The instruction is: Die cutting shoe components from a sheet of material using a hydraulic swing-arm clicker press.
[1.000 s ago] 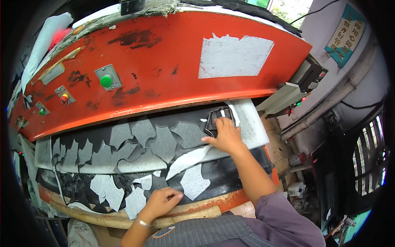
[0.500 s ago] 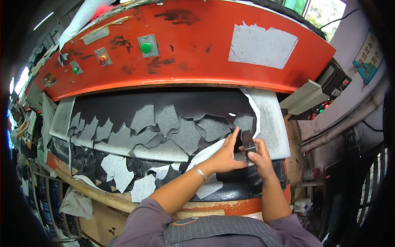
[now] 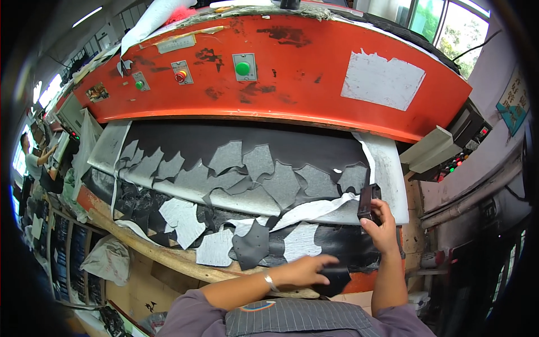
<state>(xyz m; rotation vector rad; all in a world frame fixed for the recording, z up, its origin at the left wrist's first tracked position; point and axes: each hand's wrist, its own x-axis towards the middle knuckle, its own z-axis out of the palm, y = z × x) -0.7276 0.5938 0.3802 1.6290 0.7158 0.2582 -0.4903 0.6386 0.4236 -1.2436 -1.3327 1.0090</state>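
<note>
Both hands work at the right end of the black cutting bed (image 3: 236, 143): the right hand (image 3: 383, 227) grips a narrow black cutting die (image 3: 366, 203) upright near the white sheet edge (image 3: 387, 168), while the left hand (image 3: 306, 271) lies flat, fingers spread, on a dark leather piece (image 3: 337, 278) at the bed's front rim. Doing this well probably means pinning the leather smooth and keeping the die square — grey cut-outs (image 3: 281, 182) crowd the middle, and open room lies mainly at the front right corner, under the orange press head (image 3: 303, 78).
</note>
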